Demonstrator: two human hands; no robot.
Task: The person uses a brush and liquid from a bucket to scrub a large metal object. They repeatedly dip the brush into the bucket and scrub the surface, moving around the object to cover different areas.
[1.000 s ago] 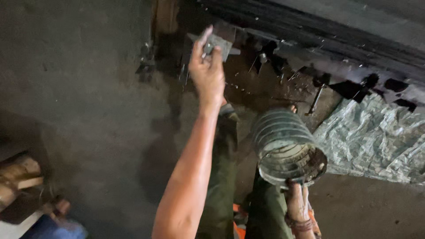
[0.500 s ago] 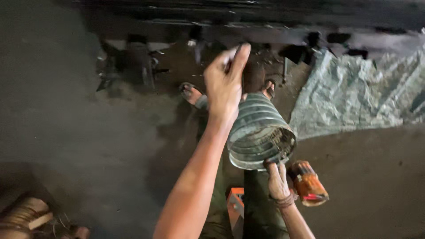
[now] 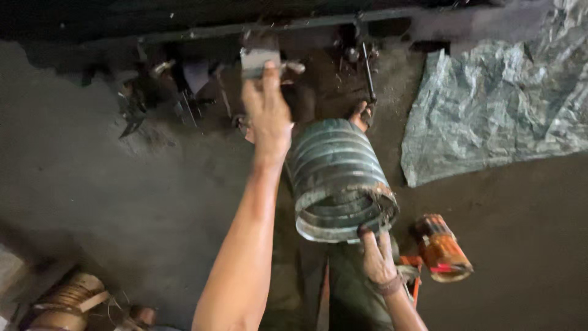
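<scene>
Two hands at work, left hand [image 3: 266, 113] pinching flat metal piece [image 3: 260, 61], right hand [image 3: 376, 257] gripping ribbed metal cylinder [image 3: 337, 178] rim

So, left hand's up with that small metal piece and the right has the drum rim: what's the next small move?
Probably bring the left hand and its small metal piece down to the ribbed metal drum. The piece is raised clear of the drum, while the right hand grips the near rim, holding it tilted.

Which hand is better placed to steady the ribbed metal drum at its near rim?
Right. The right hand already grips the ribbed metal drum at its near rim, while the left hand is raised beyond it, holding a small flat metal piece.
</scene>
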